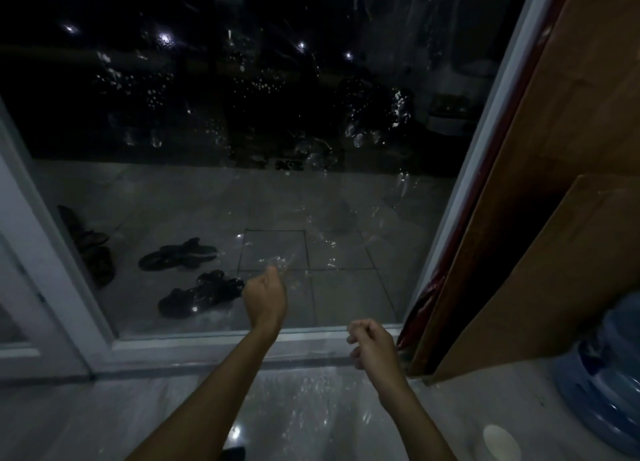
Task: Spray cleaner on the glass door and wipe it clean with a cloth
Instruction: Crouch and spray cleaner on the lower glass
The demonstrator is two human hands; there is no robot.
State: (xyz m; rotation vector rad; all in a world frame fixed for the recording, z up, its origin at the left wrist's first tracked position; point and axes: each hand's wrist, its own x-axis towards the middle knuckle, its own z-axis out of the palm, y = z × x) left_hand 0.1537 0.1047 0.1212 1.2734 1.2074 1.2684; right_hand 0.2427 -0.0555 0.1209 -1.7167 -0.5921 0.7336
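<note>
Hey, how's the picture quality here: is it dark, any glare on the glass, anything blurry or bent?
Head view: dim overall, with night outside the glass door; small bright glints and lit droplets speckle the pane; wide-angle distortion slants the door frame; the water jug at the right edge looks soft; the left hand is slightly smeared.

We see the door [277, 107] as smooth, glossy glass, beaded with droplets and smeared with wet streaks. Its frame [207, 348] looks smooth and white; we cannot tell metal from plastic. The floor [104, 419] is polished tile, shiny and speckled with wet. The boards [571, 148] look matt brown, wood or cardboard. The jug [609, 374] is ribbed, translucent blue plastic. A red strip [420, 304] beside the frame shines glossy.
</note>
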